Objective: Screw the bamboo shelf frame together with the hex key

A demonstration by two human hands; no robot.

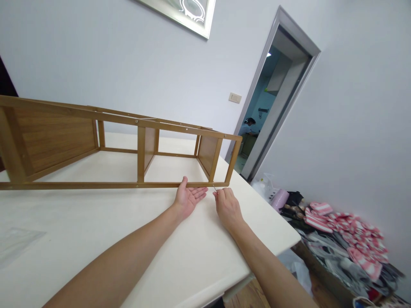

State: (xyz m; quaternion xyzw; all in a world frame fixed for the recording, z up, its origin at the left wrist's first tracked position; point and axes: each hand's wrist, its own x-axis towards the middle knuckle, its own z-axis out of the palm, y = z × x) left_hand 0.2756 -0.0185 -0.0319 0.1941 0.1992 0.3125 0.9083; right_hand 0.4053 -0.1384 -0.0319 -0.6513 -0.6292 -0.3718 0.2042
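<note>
A brown wooden shelf frame (141, 154) lies on its side across the white table (192, 239), with panels set between its rails and bolts along them. My left hand (189, 199) is palm up with fingers stretched out, its thumb against the lower front rail. Close to the frame's right end, my right hand (227, 205) pinches a thin metal hex key (215, 189). The key's tip meets the rail at a bolt near the end panel; most of the key is hidden by my fingers.
A clear plastic bag (19, 244) lies at the table's left. Piled cloth (356, 239), some pink-and-white striped, is on the floor to the right beyond the table edge. Behind stands a doorway (276, 94), with a person (248, 127) in the room beyond.
</note>
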